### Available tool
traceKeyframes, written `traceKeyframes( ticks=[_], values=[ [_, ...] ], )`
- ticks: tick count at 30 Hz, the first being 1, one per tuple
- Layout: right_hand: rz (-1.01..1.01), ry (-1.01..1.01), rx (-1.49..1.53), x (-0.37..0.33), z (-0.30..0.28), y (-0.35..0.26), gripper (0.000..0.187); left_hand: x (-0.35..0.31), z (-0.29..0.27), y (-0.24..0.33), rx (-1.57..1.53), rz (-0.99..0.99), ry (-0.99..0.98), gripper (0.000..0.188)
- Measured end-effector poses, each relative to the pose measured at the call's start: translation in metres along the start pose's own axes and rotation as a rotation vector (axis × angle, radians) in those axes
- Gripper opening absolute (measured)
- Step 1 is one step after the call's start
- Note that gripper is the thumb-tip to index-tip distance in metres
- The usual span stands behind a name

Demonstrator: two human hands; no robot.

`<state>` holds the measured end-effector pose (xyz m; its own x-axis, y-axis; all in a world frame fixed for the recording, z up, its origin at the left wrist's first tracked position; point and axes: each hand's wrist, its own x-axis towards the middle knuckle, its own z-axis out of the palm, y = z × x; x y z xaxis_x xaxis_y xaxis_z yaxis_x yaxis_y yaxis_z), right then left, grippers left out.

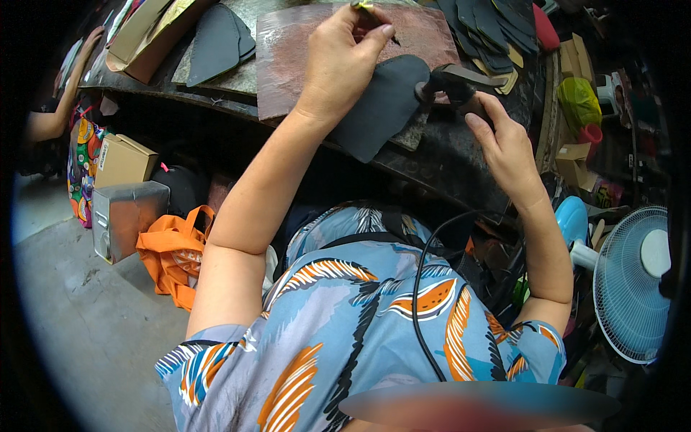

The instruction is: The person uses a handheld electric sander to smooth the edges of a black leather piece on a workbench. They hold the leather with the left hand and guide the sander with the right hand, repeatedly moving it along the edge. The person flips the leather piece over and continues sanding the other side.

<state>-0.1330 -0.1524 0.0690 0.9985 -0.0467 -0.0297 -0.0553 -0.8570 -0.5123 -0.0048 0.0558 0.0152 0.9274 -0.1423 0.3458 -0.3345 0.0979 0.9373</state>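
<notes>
My left hand (344, 61) is closed in a pinch over a reddish-brown board (288, 79). Between its fingers is a thin tool with a yellow-green end (362, 4) and a dark tip; its exact kind I cannot make out. Below the fingers, a dark grey sole-shaped sheet (385, 108) lies partly on the board and overhangs the bench's near edge. My right hand (504, 140) is wrapped round the dark handle of a hammer (450, 79). The hammer's round face points left, at the sheet's right edge; whether they touch I cannot tell.
Dark cut pieces (489, 29) are piled at the back right, and more (216, 47) lie at the left beside an open cardboard box (147, 36). A fan (633, 288) stands at the right, an orange bag (169, 252) at the left. Another person's arm (68, 93) shows far left.
</notes>
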Motion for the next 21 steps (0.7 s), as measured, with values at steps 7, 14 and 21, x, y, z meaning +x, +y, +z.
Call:
traceKeyframes(
  ticks=[7, 14, 21],
  values=[
    [-0.010, -0.033, -0.029, 0.003, -0.002, 0.006, 0.036, -0.001, 0.012, -0.007, 0.100, -0.117, -0.052, 0.010],
    [-0.012, -0.036, -0.048, 0.005, -0.001, 0.009, 0.042, 0.000, 0.013, -0.033, 0.149, -0.093, -0.007, 0.010],
    [-0.002, -0.047, -0.046, 0.006, 0.003, 0.021, 0.044, -0.001, 0.015, -0.025, 0.182, -0.111, -0.002, 0.010]
  ],
)
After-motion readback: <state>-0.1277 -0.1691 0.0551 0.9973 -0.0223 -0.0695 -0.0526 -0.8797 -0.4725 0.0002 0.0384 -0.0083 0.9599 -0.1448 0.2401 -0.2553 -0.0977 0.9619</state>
